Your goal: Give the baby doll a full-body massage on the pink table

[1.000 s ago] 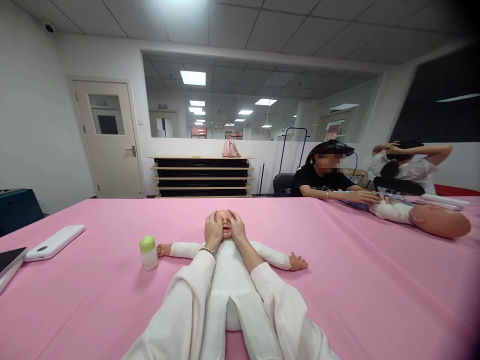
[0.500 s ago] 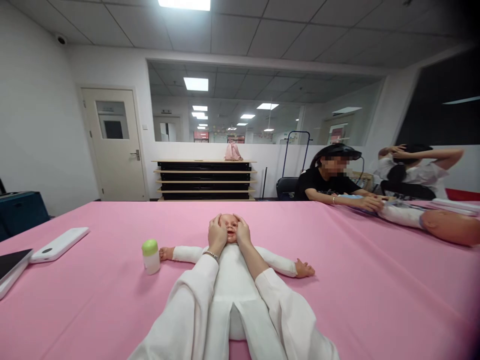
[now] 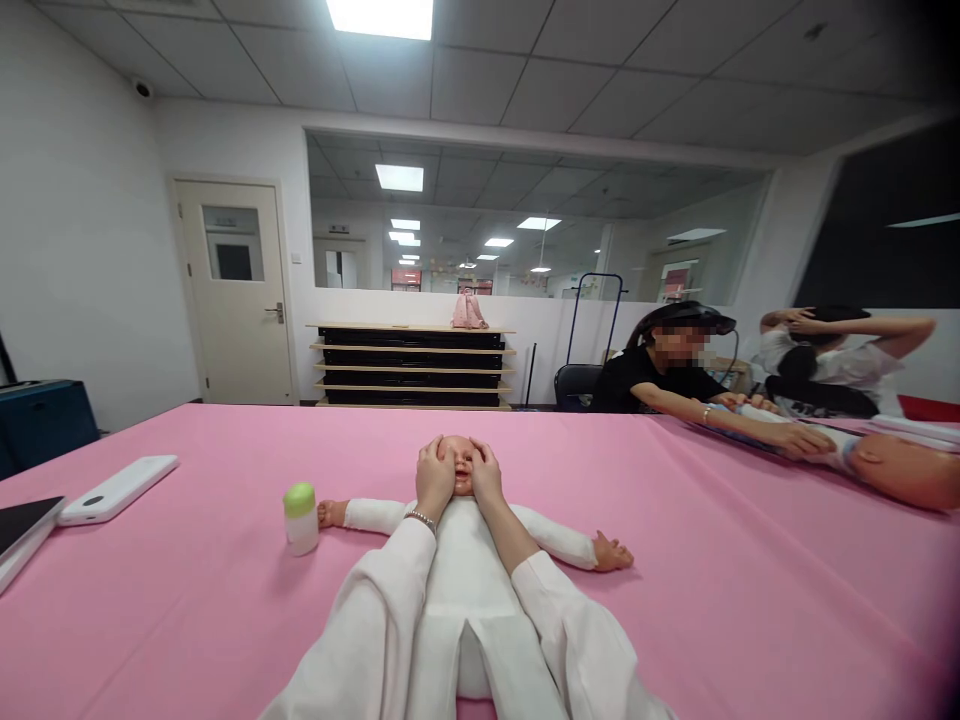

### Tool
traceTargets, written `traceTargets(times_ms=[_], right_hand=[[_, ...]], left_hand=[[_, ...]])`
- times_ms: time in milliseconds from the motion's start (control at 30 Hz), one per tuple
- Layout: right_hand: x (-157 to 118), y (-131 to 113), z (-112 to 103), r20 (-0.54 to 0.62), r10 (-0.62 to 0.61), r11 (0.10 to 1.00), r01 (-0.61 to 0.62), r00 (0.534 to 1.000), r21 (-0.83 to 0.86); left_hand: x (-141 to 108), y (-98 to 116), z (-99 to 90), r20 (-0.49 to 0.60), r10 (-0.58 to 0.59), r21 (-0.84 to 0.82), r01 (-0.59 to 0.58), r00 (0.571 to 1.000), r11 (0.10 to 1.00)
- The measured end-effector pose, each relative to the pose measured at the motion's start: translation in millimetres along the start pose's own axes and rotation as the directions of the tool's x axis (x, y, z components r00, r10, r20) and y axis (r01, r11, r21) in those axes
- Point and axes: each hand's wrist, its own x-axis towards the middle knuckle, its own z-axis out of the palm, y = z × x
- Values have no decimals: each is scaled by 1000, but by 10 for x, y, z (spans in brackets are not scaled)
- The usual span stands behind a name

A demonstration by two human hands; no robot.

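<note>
A baby doll (image 3: pixel 465 590) in a white suit lies on its back on the pink-covered table (image 3: pixel 735 570), arms spread. My left hand (image 3: pixel 435 478), a bracelet at its wrist, cups one side of the doll's head (image 3: pixel 459 462). My right hand (image 3: pixel 486 476) cups the other side, and the fingers of both hands partly cover the face. White sleeves cover my forearms. A small bottle with a green cap (image 3: pixel 301 520) stands upright beside the doll's outstretched arm, apart from my hands.
A white flat device (image 3: pixel 116 489) and a dark tablet (image 3: pixel 22 530) lie at the table's left edge. At the right, a co-worker in black (image 3: pixel 660 380) reaches over a second doll (image 3: pixel 904 472). Another person (image 3: pixel 821 360) stands behind, and low shelves (image 3: pixel 411 365) line the far wall.
The view has tilted slightly upward, so the table sits lower in the frame. My hands stay on the doll's head. The co-worker's forearm now stretches further along the second doll.
</note>
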Motion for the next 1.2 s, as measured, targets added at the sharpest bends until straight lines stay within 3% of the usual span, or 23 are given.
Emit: traceTargets(times_ms=[267,433,533,633,700,900,1067,1200], right_hand=[[48,74,-10,26,43,999,-44,999,20],[-38,54,-22,112,91,994,-97,990,46],[-143,15,-128,185,130,987,-145,974,72],[-264,-45,-287,378,151,968,-213,914,129],[-331,-88,-373,456,142,961,-232,879,148],[-372,-126,-443,433,59,982,-131,899,137],[-325,-51,-413,373,73,968,-156,925,198],[-305,-5,-391,389,105,946,-213,915,245]], left_hand=[[51,-41,29,-13,-26,-48,25,1000,999],[-61,-86,-90,3,-7,-72,7,1000,997],[-210,-152,-203,31,109,-71,-106,994,992],[-319,-219,-268,133,276,-104,-263,952,959],[-344,-249,-272,188,298,-111,-281,936,953],[-308,-278,-222,235,275,-40,-274,932,961],[-289,-319,-212,231,298,-73,-289,926,954],[-304,-305,-219,226,292,-68,-284,929,956]])
